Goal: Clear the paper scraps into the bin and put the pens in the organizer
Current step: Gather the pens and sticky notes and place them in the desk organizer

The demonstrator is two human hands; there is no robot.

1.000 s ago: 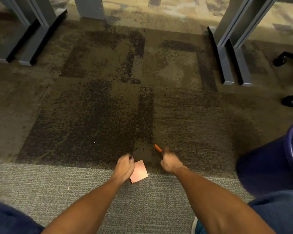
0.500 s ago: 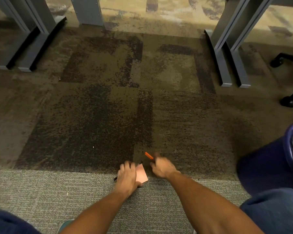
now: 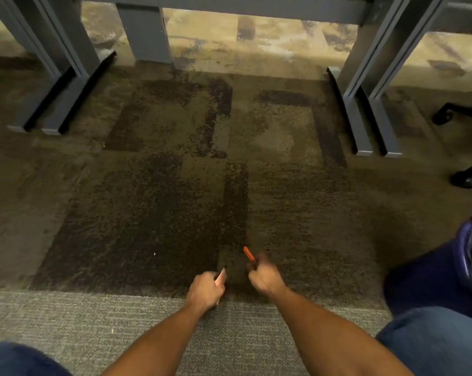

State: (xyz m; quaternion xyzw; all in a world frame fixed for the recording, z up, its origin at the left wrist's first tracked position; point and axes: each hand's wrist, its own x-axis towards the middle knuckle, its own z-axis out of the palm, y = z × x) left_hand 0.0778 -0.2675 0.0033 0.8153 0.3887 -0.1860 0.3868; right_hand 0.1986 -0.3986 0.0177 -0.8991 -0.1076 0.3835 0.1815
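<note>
Orange pen (image 3: 248, 253) gripped in right hand (image 3: 264, 275); left hand (image 3: 206, 290) pinches pink paper scrap (image 3: 221, 276) just beside it. Carpet seam under both wrists; dark carpet (image 3: 148, 226) ahead; blue bin (image 3: 446, 272) right.

Brown carpet (image 3: 153, 213) with dark mottled blocks covers the floor and meets a strip of grey ribbed carpet (image 3: 66, 321) nearest the camera. Grey metal desk legs (image 3: 74, 50) with long flat feet (image 3: 350, 115) stand left and right. Black chair casters (image 3: 464, 180) sit at the right edge. Beyond the desks the floor is brightly lit.
</note>
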